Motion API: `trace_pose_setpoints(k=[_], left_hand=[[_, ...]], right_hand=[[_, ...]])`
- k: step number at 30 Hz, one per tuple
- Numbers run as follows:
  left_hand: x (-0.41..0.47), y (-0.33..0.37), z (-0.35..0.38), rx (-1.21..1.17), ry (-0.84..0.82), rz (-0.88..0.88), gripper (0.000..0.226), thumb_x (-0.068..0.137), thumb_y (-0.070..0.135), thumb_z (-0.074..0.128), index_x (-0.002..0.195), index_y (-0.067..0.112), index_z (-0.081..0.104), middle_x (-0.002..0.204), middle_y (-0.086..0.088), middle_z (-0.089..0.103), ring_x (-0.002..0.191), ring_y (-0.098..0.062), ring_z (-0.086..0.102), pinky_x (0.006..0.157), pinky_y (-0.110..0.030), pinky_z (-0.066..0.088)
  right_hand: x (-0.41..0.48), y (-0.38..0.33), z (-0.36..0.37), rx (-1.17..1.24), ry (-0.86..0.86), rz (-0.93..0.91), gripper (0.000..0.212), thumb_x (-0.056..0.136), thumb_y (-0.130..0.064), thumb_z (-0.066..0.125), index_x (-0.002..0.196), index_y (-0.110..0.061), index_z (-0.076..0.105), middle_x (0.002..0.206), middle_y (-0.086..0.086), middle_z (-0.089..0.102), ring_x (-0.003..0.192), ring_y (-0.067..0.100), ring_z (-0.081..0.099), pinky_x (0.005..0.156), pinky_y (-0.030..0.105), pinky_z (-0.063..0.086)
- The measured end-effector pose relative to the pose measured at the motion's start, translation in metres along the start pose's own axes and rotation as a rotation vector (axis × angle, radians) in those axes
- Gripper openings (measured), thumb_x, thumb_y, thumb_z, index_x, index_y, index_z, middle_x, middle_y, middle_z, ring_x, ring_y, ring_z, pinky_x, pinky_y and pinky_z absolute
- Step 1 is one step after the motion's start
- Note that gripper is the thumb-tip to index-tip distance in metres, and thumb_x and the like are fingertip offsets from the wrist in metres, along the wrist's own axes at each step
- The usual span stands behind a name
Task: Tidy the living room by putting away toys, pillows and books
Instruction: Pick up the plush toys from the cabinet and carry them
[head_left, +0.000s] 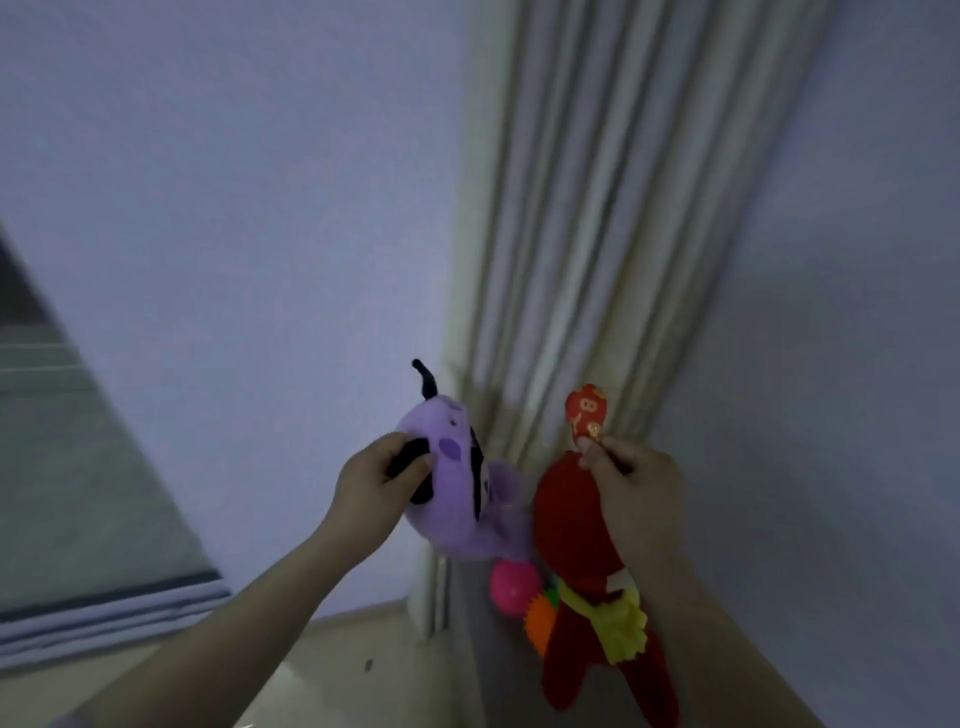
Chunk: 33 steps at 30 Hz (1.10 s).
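Observation:
My left hand (376, 480) grips a purple plush toy (457, 493) with black markings and a black horn, held up in front of the wall. My right hand (631, 480) pinches the patterned ear of a red plush toy (576, 530), which hangs below it wearing a yellow scarf (613, 618). The two toys hang side by side and touch. A pink ball (511, 587) and an orange spiky toy (543, 621) show low between them; what they rest on is hidden.
A cream curtain (597, 234) hangs in the corner behind the toys. Pale walls (234, 208) stand left and right. A grey panel with a striped edge (78, 493) lies at the left. Light floor (337, 654) shows below.

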<state>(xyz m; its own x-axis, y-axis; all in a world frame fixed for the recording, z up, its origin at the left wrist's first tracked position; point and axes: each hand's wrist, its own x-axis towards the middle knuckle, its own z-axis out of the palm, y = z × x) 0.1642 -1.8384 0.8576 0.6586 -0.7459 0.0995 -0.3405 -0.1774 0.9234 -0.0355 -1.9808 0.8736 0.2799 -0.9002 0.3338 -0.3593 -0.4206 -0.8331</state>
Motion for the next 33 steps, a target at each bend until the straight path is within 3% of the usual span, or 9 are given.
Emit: trace_pose_setpoints(k=[2, 7, 13, 15, 19, 22, 24, 28, 33], left_hand=[[-0.032, -0.011, -0.053, 0.036, 0.059, 0.002, 0.010, 0.089, 0.016, 0.063, 0.080, 0.011, 0.064, 0.071, -0.001, 0.065, 0.064, -0.005, 0.055, 0.059, -0.017, 0.043], [-0.144, -0.053, -0.213, 0.162, 0.303, -0.090, 0.029, 0.074, 0.037, 0.058, 0.078, 0.008, 0.062, 0.072, -0.006, 0.065, 0.062, -0.008, 0.054, 0.059, -0.029, 0.047], [-0.293, -0.091, -0.365, 0.294, 0.616, -0.236, 0.015, 0.083, 0.023, 0.066, 0.076, 0.010, 0.062, 0.071, -0.004, 0.065, 0.063, -0.012, 0.057, 0.059, -0.027, 0.045], [-0.341, -0.100, -0.404, 0.315, 0.725, -0.287, 0.014, 0.083, 0.022, 0.066, 0.076, 0.011, 0.062, 0.071, -0.001, 0.065, 0.063, -0.011, 0.058, 0.061, -0.032, 0.047], [-0.422, -0.109, -0.464, 0.351, 0.934, -0.366, 0.020, 0.082, 0.021, 0.066, 0.067, 0.012, 0.057, 0.058, 0.005, 0.059, 0.052, -0.003, 0.049, 0.052, -0.022, 0.039], [-0.472, -0.111, -0.499, 0.412, 1.045, -0.434, 0.022, 0.075, 0.033, 0.060, 0.066, 0.013, 0.056, 0.059, 0.001, 0.059, 0.056, -0.010, 0.053, 0.054, -0.027, 0.039], [-0.507, -0.116, -0.524, 0.435, 1.130, -0.488, 0.019, 0.081, 0.027, 0.063, 0.069, 0.013, 0.058, 0.063, -0.001, 0.062, 0.063, -0.017, 0.059, 0.055, -0.028, 0.040], [-0.554, -0.127, -0.570, 0.504, 1.227, -0.552, 0.015, 0.084, 0.019, 0.063, 0.072, 0.011, 0.058, 0.065, 0.000, 0.062, 0.066, -0.019, 0.058, 0.057, -0.031, 0.041], [-0.602, -0.139, -0.651, 0.622, 1.303, -0.664, 0.018, 0.085, 0.024, 0.062, 0.071, 0.014, 0.055, 0.063, 0.002, 0.057, 0.062, -0.016, 0.052, 0.056, -0.031, 0.038]], right_hand=[[-0.020, -0.037, 0.030, 0.036, -0.089, -0.070, 0.019, 0.088, -0.027, 0.065, 0.071, -0.026, 0.069, 0.066, -0.013, 0.066, 0.070, -0.003, 0.060, 0.060, 0.011, 0.039], [-0.106, -0.138, 0.128, 0.113, -0.314, -0.222, 0.013, 0.090, -0.027, 0.064, 0.085, -0.022, 0.075, 0.073, -0.013, 0.068, 0.073, 0.005, 0.063, 0.063, 0.024, 0.045], [-0.229, -0.247, 0.236, 0.192, -0.570, -0.384, 0.016, 0.086, -0.027, 0.068, 0.076, -0.018, 0.076, 0.064, -0.006, 0.069, 0.066, 0.015, 0.065, 0.062, 0.033, 0.050], [-0.274, -0.284, 0.264, 0.244, -0.663, -0.427, 0.017, 0.086, -0.026, 0.068, 0.072, -0.020, 0.075, 0.064, -0.007, 0.069, 0.066, 0.013, 0.065, 0.061, 0.028, 0.047], [-0.359, -0.351, 0.306, 0.353, -0.856, -0.516, 0.020, 0.087, -0.027, 0.067, 0.068, -0.024, 0.073, 0.062, -0.008, 0.068, 0.065, 0.010, 0.064, 0.061, 0.028, 0.046], [-0.418, -0.394, 0.335, 0.417, -0.967, -0.557, 0.021, 0.086, -0.028, 0.067, 0.067, -0.023, 0.073, 0.061, -0.004, 0.068, 0.063, 0.013, 0.065, 0.063, 0.034, 0.050], [-0.461, -0.424, 0.356, 0.461, -1.043, -0.636, 0.024, 0.087, -0.029, 0.067, 0.067, -0.016, 0.073, 0.059, 0.002, 0.067, 0.061, 0.018, 0.064, 0.060, 0.037, 0.049], [-0.527, -0.476, 0.391, 0.536, -1.172, -0.712, 0.026, 0.086, -0.030, 0.068, 0.069, -0.012, 0.073, 0.060, 0.002, 0.067, 0.062, 0.017, 0.064, 0.060, 0.036, 0.049], [-0.607, -0.554, 0.441, 0.640, -1.322, -0.761, 0.017, 0.084, -0.026, 0.070, 0.068, -0.025, 0.074, 0.063, -0.010, 0.070, 0.066, 0.005, 0.065, 0.062, 0.025, 0.048]])
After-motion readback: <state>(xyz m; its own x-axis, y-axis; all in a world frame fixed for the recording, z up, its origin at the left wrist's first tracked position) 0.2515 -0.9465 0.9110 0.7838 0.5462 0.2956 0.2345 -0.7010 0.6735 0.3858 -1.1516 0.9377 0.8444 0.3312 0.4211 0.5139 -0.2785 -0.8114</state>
